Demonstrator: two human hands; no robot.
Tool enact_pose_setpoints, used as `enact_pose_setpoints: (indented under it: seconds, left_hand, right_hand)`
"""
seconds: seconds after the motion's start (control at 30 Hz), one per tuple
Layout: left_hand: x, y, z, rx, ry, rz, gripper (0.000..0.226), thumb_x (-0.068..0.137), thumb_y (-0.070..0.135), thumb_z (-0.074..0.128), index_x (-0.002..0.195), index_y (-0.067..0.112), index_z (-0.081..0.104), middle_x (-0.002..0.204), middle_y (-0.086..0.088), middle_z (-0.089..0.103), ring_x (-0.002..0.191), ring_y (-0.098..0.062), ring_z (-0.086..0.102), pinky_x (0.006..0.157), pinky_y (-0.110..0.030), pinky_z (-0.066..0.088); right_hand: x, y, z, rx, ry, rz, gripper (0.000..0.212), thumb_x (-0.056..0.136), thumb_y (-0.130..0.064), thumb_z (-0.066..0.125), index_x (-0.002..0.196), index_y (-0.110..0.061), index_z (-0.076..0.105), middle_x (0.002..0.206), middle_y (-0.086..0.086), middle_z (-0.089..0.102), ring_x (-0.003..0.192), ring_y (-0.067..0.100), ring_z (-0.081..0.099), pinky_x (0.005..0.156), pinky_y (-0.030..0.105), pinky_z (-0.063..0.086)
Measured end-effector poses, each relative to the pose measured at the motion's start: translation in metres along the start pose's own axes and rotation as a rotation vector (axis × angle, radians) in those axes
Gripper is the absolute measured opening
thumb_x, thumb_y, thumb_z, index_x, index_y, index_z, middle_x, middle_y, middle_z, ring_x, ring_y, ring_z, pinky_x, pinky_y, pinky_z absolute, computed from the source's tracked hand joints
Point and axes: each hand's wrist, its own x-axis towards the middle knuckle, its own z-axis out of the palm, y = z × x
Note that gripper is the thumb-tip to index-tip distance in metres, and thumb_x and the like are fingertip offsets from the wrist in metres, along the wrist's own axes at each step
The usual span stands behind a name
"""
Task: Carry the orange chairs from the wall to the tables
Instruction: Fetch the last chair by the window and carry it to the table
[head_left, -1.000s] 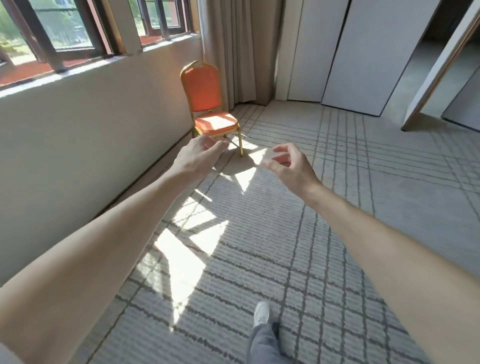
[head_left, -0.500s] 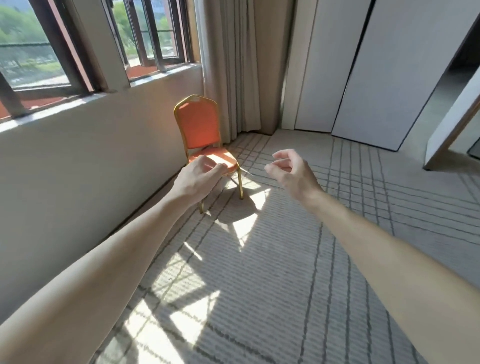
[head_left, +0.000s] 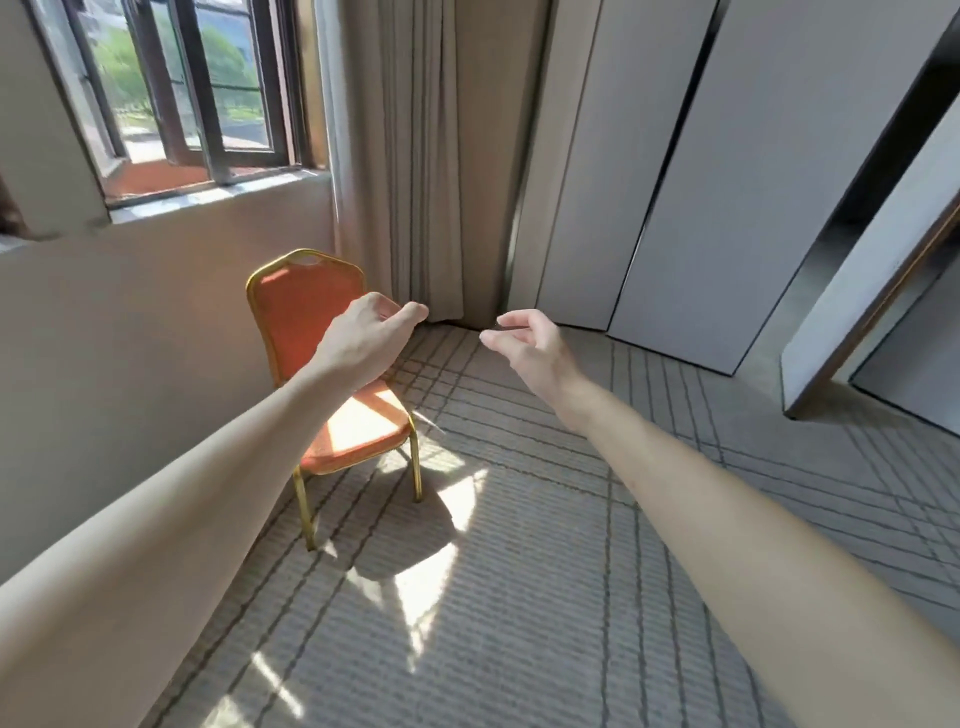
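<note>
One orange chair with a gold metal frame stands on the carpet against the wall below the window, its seat facing right and lit by sun. Both my arms reach forward toward it. My left hand hangs in front of the chair's backrest with loosely curled fingers and holds nothing; I cannot tell whether it touches the backrest. To the right of the chair, my right hand floats in the air with fingers loosely curled, empty. My left forearm hides part of the seat and backrest.
The beige wall with a window runs along the left. A curtain hangs in the corner behind the chair. Grey folding partition panels close the far side. Striped carpet with sun patches stretches ahead and right.
I have walked closer to the chair; it looms larger and nearer. Both hands stay raised and empty, now level with the backrest.
</note>
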Motion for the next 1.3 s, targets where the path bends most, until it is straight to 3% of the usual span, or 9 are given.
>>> enact_pose_setpoints:
  seconds: [0.17,0.3,0.47,0.63,0.73,1.03,1.1,1.17,1.3]
  left_hand:
    - [0.127,0.008,0.027,0.004,-0.033,0.037,0.034,0.097,0.052,0.048,0.099,0.019,0.058,0.104,-0.003,0.059,0.099,-0.026,0.058,0.092,-0.043,0.05]
    - [0.227,0.003,0.066,0.023,-0.067,0.02,0.032,0.096,0.049,0.049,0.093,0.018,0.054,0.096,-0.004,0.057,0.094,-0.028,0.057,0.09,-0.041,0.048]
    - [0.36,-0.019,0.124,0.013,-0.094,-0.015,0.033,0.091,0.054,0.053,0.105,0.024,0.061,0.1,0.007,0.056,0.098,-0.019,0.054,0.077,-0.034,0.042]
    - [0.49,-0.034,0.143,0.061,-0.046,-0.087,0.039,0.09,0.057,0.053,0.109,0.024,0.062,0.1,0.008,0.058,0.093,-0.017,0.061,0.088,-0.038,0.052]
    - [0.565,-0.053,0.14,0.05,0.026,-0.125,0.041,0.092,0.056,0.052,0.112,0.023,0.062,0.107,0.006,0.058,0.105,-0.019,0.057,0.092,-0.038,0.049]
    - [0.729,-0.202,0.13,0.018,0.131,-0.441,0.056,0.087,0.063,0.053,0.122,0.02,0.05,0.111,0.0,0.061,0.102,-0.021,0.06,0.093,-0.045,0.051]
    - [0.768,-0.245,0.124,-0.027,0.175,-0.482,0.049,0.088,0.059,0.053,0.112,0.017,0.053,0.108,-0.002,0.063,0.1,-0.024,0.062,0.093,-0.047,0.052]
    - [0.818,-0.297,0.12,-0.086,0.257,-0.543,0.048,0.085,0.06,0.053,0.101,0.015,0.055,0.1,0.0,0.066,0.094,-0.022,0.065,0.091,-0.048,0.054]
    - [0.888,-0.376,0.128,-0.281,0.548,-0.726,0.044,0.08,0.056,0.055,0.102,0.017,0.058,0.094,-0.003,0.071,0.087,-0.022,0.065,0.086,-0.039,0.052]
  right_hand:
    - [0.121,0.016,-0.02,0.022,0.051,0.047,0.044,0.086,-0.043,0.069,0.123,-0.023,0.055,0.106,-0.011,0.059,0.099,0.0,0.055,0.08,0.023,0.042]
    - [0.218,0.043,-0.036,0.032,0.068,0.091,0.045,0.084,-0.049,0.069,0.121,-0.028,0.055,0.112,-0.01,0.06,0.106,0.006,0.057,0.087,0.029,0.044]
    - [0.357,0.09,-0.052,-0.012,0.031,0.072,0.045,0.084,-0.049,0.069,0.122,-0.029,0.054,0.114,-0.007,0.061,0.106,0.005,0.057,0.084,0.027,0.043]
    - [0.509,0.108,-0.062,-0.014,-0.017,0.047,0.043,0.085,-0.049,0.068,0.121,-0.03,0.055,0.115,-0.008,0.062,0.107,0.006,0.058,0.081,0.025,0.043]
    - [0.594,0.111,-0.049,-0.031,-0.065,0.014,0.041,0.085,-0.046,0.069,0.12,-0.028,0.056,0.112,-0.007,0.062,0.105,0.006,0.058,0.082,0.025,0.043]
    - [0.812,0.153,0.078,-0.323,-0.464,-0.124,0.049,0.078,-0.057,0.066,0.118,-0.031,0.054,0.105,-0.012,0.066,0.105,0.009,0.061,0.099,0.039,0.048]
    - [0.861,0.159,0.111,-0.4,-0.534,-0.169,0.052,0.077,-0.059,0.065,0.119,-0.031,0.053,0.105,-0.013,0.064,0.105,0.009,0.06,0.099,0.038,0.047]
    - [0.923,0.165,0.158,-0.501,-0.62,-0.224,0.05,0.081,-0.056,0.065,0.122,-0.031,0.052,0.107,-0.014,0.063,0.107,0.008,0.059,0.098,0.034,0.047]
    - [1.015,0.164,0.236,-0.655,-0.786,-0.361,0.052,0.087,-0.054,0.061,0.13,-0.028,0.047,0.118,-0.009,0.061,0.112,0.01,0.056,0.096,0.031,0.044]
